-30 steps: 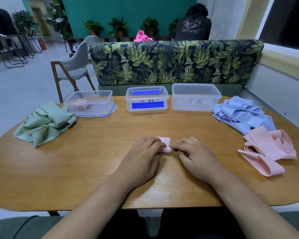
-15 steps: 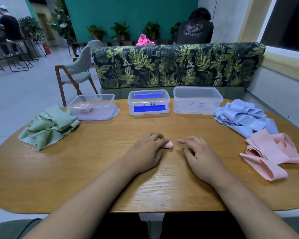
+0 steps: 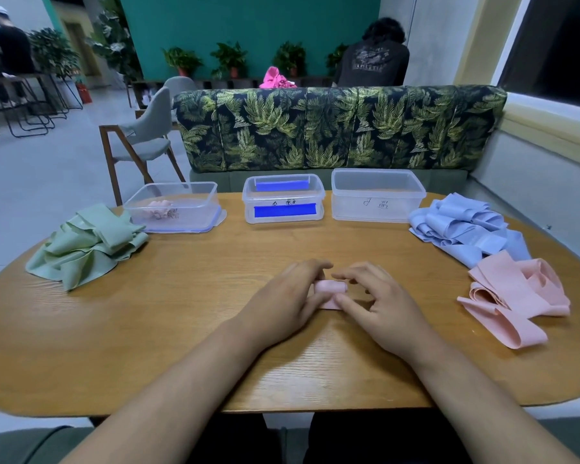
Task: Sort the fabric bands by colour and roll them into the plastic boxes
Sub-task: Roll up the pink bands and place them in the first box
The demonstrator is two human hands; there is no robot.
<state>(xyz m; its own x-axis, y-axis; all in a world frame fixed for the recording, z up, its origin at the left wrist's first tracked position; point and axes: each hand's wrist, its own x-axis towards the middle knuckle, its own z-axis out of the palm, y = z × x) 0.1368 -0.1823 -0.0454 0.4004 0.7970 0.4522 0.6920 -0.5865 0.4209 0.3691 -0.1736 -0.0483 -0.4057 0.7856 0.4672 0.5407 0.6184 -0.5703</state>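
At frame centre I saw the left hand [image 3: 282, 296] and right hand [image 3: 379, 303], both pinching a small pink rolled fabric band [image 3: 330, 287] that lay on the oval wooden surface [image 3: 181, 296]. Bare wood ringed them, and three clear plastic boxes [image 3: 283, 203] lined the upper edge.

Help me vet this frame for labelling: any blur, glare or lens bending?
Head view: the wide lens bows the table edge and tilts the window frame; the person at far left is smeared; left hand, right hand and the pink roll between them are fairly sharp; light is dim and even, shadows soft, no hard glare.
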